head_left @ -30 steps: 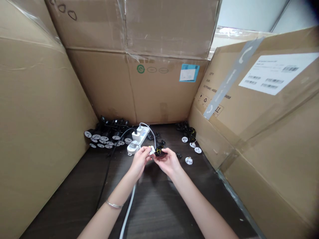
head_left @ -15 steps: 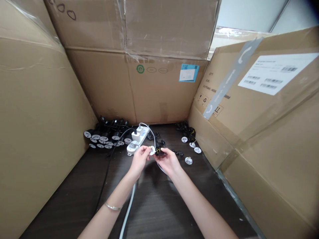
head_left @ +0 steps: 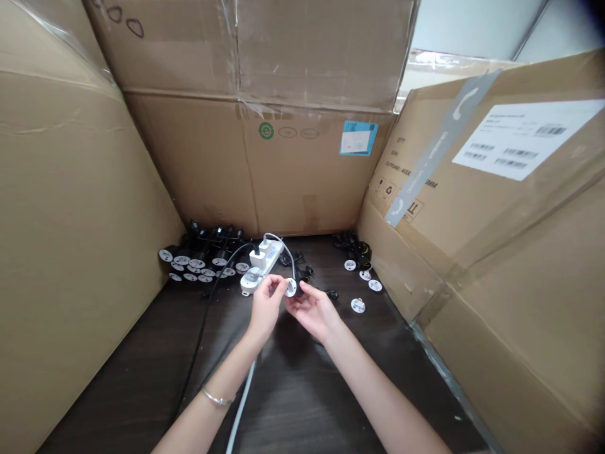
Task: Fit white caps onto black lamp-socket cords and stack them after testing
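We have a white-faced plug (head_left: 291,287) held up between our hands, above the worktop (head_left: 302,384). Our left hand (head_left: 267,306) pinches its edge with closely set fingers. Our right hand (head_left: 314,310) curls narrowly at its other side, though we cannot tell whether it touches. At 10 o'clock, just beside the hands, lies a white power strip (head_left: 263,261) with an adapter (head_left: 258,258) plugged in. A heap of black plugs (head_left: 198,260) sits at 9 o'clock, loose plugs (head_left: 358,305) lie at 3 o'clock, and cardboard boxes (head_left: 302,176) wall in the worktop.
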{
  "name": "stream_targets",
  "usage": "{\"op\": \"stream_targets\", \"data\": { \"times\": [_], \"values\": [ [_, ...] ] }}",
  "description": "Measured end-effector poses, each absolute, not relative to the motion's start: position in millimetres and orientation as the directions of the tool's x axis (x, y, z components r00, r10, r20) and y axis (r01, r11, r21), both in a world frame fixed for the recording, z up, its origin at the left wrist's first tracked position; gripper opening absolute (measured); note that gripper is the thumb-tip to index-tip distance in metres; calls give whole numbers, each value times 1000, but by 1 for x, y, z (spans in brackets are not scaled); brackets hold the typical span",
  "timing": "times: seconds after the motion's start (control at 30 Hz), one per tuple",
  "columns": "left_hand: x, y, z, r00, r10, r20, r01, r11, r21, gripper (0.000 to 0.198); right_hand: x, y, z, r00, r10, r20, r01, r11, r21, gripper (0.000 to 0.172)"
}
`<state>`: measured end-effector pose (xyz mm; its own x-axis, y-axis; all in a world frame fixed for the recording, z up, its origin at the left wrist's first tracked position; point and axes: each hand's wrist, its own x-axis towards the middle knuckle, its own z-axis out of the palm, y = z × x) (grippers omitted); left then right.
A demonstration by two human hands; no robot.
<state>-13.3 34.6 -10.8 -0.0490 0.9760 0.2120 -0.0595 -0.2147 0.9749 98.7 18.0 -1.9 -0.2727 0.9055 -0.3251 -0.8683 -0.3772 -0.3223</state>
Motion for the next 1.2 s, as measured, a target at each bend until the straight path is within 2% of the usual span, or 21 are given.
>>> {"op": "stream_targets", "data": {
  "times": [0.2,0.4,0.57,0.7,0.83,0.97,1.07,1.2],
  "values": [
    [-10,35,-9,-92,959,268,-132,-279,951,27,99,18,-2,-303,916,-262,-873,-377,-309,6],
    [-16,33,-4,141,985,98,-187,-71,980,33,101,17,-1,-344,899,-272,-856,-419,-303,4],
    [-26,32,6,346,934,94,-165,-38,986,39,104,17,-2,-362,891,-272,-783,-450,-431,18],
    [-28,33,8,422,897,127,-117,-85,989,40,103,22,-8,-271,945,-182,-723,-324,-610,35],
    [-24,33,2,376,903,205,-103,-179,978,35,102,25,-14,-54,987,-153,-658,-151,-738,49],
    [-20,32,-2,306,928,211,-59,-202,978,34,102,23,-12,66,997,-41,-484,-4,-875,44],
    [-19,30,1,278,924,262,-56,-256,965,31,102,18,-5,20,998,52,-402,56,-914,38],
    [-18,28,5,223,920,322,-82,-312,947,27,99,13,3,-87,991,97,-388,56,-920,41]
  ]
}}
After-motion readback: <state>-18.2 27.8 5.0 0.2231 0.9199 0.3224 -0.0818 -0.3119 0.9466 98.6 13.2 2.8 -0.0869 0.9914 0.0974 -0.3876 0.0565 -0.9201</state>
